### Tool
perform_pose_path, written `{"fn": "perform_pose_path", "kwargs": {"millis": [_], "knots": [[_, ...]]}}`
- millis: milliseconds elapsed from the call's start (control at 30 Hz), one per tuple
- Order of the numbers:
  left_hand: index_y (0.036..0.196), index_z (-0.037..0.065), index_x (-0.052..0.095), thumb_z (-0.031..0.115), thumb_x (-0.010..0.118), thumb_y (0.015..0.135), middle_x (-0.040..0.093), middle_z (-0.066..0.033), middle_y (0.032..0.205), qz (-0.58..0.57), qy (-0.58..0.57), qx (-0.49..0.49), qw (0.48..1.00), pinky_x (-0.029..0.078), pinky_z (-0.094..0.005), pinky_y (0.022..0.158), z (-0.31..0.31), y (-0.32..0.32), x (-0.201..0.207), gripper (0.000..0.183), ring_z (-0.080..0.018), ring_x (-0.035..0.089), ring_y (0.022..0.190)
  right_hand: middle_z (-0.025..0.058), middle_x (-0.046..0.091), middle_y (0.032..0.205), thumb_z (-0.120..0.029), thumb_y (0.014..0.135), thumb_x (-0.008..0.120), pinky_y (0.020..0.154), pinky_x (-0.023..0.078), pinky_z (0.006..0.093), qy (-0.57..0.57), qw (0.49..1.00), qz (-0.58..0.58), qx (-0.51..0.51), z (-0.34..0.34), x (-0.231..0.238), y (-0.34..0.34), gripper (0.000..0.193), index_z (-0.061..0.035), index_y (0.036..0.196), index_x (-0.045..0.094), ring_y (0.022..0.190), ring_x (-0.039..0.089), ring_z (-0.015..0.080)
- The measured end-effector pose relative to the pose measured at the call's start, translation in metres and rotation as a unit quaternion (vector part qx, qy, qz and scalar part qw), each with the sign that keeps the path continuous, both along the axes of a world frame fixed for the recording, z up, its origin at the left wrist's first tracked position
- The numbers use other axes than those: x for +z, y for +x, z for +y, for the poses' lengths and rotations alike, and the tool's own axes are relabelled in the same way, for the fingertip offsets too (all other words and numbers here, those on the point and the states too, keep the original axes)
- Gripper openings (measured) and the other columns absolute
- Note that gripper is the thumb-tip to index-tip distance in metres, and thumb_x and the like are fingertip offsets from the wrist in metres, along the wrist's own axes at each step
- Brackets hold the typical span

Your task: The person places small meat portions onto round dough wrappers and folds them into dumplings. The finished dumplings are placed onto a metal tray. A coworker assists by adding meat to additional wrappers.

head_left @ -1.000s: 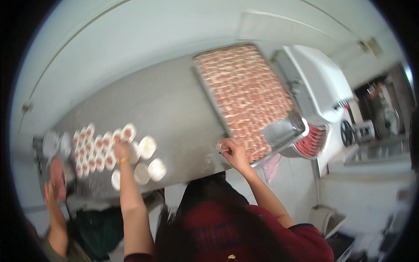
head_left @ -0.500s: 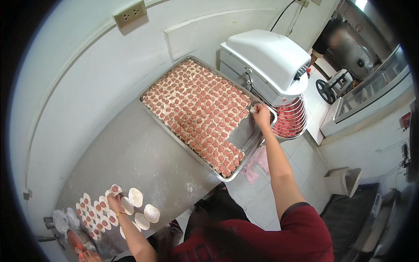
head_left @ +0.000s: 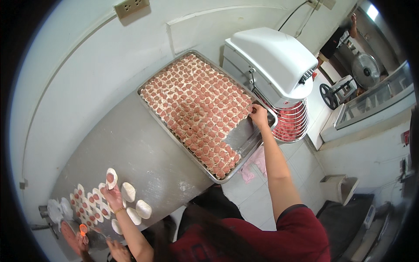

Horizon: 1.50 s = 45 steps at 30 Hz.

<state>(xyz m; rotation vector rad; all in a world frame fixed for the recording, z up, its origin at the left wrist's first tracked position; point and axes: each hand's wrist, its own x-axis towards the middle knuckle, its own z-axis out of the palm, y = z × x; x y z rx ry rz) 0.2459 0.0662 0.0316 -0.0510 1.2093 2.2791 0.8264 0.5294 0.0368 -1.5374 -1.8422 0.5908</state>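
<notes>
A dumpling wrapper (head_left: 111,174) with a dab of pink meat filling lies across the fingers of my left hand (head_left: 114,198), which hold it just above the steel table. Beside that hand lie several wrappers topped with filling and several plain white wrappers (head_left: 143,209). My right hand (head_left: 259,116) reaches into the far right corner of a large metal tray (head_left: 166,127), its fingertips pinched at the edge of the dumplings. The tray holds rows of open-topped dumplings (head_left: 196,105). Whatever sits between the right fingertips is mostly hidden.
At lower left, a co-worker's hands (head_left: 118,250) work with an orange-handled tool (head_left: 83,229) beside a bowl of meat (head_left: 70,238). A white mixer (head_left: 270,61) with a wire-guarded bowl of meat (head_left: 288,122) stands behind the tray. Another person (head_left: 334,43) is at far right.
My left hand has lifted a filled wrapper off the table. My right hand has stayed at the tray's corner, lower onto the dumplings. The co-worker's second hand has come into view.
</notes>
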Motion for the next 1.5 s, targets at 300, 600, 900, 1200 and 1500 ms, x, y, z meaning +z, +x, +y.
{"fn": "perform_pose_path", "kwargs": {"millis": [300, 600, 900, 1200, 1500], "knots": [[0.108, -0.006, 0.053, 0.007, 0.049, 0.089, 0.06, -0.0175, 0.114, -0.099, 0.09, -0.138, 0.981, 0.051, -0.0355, 0.092, 0.035, 0.124, 0.023, 0.023, -0.0264, 0.059, 0.106, 0.0156, 0.065, 0.082, -0.002, 0.063, 0.066, 0.07, 0.051, 0.035, 0.026, 0.999, -0.016, 0.038, 0.006, -0.001, 0.001, 0.03, -0.0016, 0.093, 0.067, 0.074, 0.065, 0.0278], [0.109, -0.005, 0.051, 0.013, 0.048, 0.09, 0.059, -0.0173, 0.117, -0.18, 0.042, -0.187, 0.965, 0.051, -0.0372, 0.093, 0.059, 0.221, 0.031, 0.026, -0.0264, 0.06, 0.106, 0.0115, 0.068, 0.08, 0.001, 0.065, 0.067, 0.069, 0.053, 0.0292, 0.0, 0.999, 0.005, 0.055, 0.013, -0.009, 0.007, 0.036, 0.0011, 0.102, 0.063, 0.073, 0.066, 0.0168], [0.121, -0.003, 0.046, 0.014, 0.047, 0.092, 0.056, -0.0157, 0.12, -0.189, 0.063, -0.284, 0.938, 0.051, -0.033, 0.088, 0.092, 0.277, 0.06, 0.034, -0.0238, 0.059, 0.106, 0.0159, 0.066, 0.081, -0.001, 0.073, 0.059, 0.068, 0.05, 0.0371, 0.073, 0.992, 0.101, -0.002, -0.038, 0.049, -0.031, 0.029, -0.0014, 0.102, 0.063, 0.075, 0.066, 0.0261], [0.125, 0.001, 0.044, 0.014, 0.042, 0.095, 0.057, -0.0075, 0.117, -0.042, -0.028, -0.287, 0.957, 0.051, -0.0291, 0.085, 0.096, 0.288, 0.089, 0.033, -0.0155, 0.059, 0.103, 0.006, 0.064, 0.095, -0.015, 0.091, 0.058, 0.073, 0.052, 0.0275, -0.562, 0.678, 0.369, 0.298, -0.209, 0.048, -0.168, 0.023, 0.0028, 0.106, 0.06, 0.082, 0.062, 0.0134], [0.11, -0.003, 0.057, 0.008, 0.042, 0.089, 0.064, -0.0153, 0.093, 0.145, -0.357, -0.238, 0.892, 0.055, -0.0328, 0.072, 0.072, 0.273, 0.022, 0.028, -0.0203, 0.065, 0.084, 0.0077, 0.065, 0.087, -0.004, 0.086, 0.057, 0.074, 0.05, 0.0246, -0.411, 0.837, 0.178, 0.315, -0.256, 0.0, -0.197, 0.019, 0.0058, 0.101, 0.063, 0.08, 0.062, 0.0126]]}}
